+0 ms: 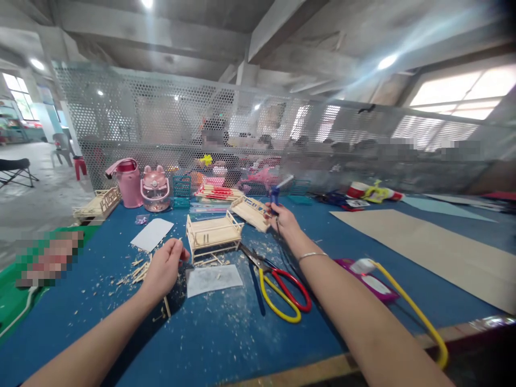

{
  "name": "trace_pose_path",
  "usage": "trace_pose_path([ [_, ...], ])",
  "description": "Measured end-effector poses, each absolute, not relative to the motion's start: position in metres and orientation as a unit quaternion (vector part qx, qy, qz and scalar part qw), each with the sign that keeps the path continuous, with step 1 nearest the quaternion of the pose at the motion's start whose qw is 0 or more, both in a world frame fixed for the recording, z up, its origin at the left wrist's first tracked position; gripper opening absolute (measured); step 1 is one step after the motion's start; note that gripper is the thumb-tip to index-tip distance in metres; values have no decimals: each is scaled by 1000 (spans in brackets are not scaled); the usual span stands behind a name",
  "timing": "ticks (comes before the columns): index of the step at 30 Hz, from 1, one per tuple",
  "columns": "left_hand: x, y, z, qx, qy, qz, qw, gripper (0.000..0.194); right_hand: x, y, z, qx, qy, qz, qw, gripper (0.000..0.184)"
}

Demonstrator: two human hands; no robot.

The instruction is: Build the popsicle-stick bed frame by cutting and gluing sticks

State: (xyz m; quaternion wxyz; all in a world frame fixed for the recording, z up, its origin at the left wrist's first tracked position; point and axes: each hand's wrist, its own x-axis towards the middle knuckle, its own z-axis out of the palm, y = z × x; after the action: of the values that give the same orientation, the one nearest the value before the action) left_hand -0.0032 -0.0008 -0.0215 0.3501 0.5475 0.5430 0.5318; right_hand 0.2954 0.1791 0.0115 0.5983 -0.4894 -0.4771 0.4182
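Note:
My right hand (284,221) is wrapped round a blue glue gun (274,193), with a pale glue stick jutting from its back and a dark cord trailing below. Past its nozzle side lies a small wooden stick frame (250,213). My left hand (166,262) is closed, fingertips pinched together; whatever they hold is too small to make out. Just right of it stands a miniature bed (214,233) made of thin wooden sticks. In front of that bed is a white card (215,280). Loose stick pieces (139,271) lie beside my left hand.
Scissors with red and yellow handles (284,293) lie right of the card. A pink flask (129,183) and a clear jug (155,188) stand at the back left. A yellow cable (415,306) crosses the front right, near a large cardboard sheet (427,247). Perforated metal screens the back.

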Motion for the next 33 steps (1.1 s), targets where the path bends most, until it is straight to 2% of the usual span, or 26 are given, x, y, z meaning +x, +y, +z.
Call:
trace_pose_path([
  [5, -2, -2, -23, 518, 544, 540, 380, 46, 302, 157, 33, -435, -417, 508, 616, 6],
  [8, -2, -2, -25, 515, 538, 532, 403, 47, 295, 134, 49, -396, -420, 547, 606, 18],
  [11, 0, -2, -26, 522, 542, 513, 413, 44, 279, 100, 58, -342, -481, 592, 548, 26],
  [14, 1, -2, -24, 511, 542, 509, 432, 41, 263, 64, 52, -369, -592, 521, 491, 35],
  [18, 1, -3, -22, 477, 537, 521, 460, 35, 253, 34, 34, -396, -713, 423, 395, 37],
  [27, 2, -1, -24, 470, 550, 523, 451, 26, 248, 14, 28, -351, -744, 429, 373, 42],
  [33, 0, 1, -29, 492, 548, 516, 438, 26, 242, 13, 22, -385, -782, 365, 327, 36],
])
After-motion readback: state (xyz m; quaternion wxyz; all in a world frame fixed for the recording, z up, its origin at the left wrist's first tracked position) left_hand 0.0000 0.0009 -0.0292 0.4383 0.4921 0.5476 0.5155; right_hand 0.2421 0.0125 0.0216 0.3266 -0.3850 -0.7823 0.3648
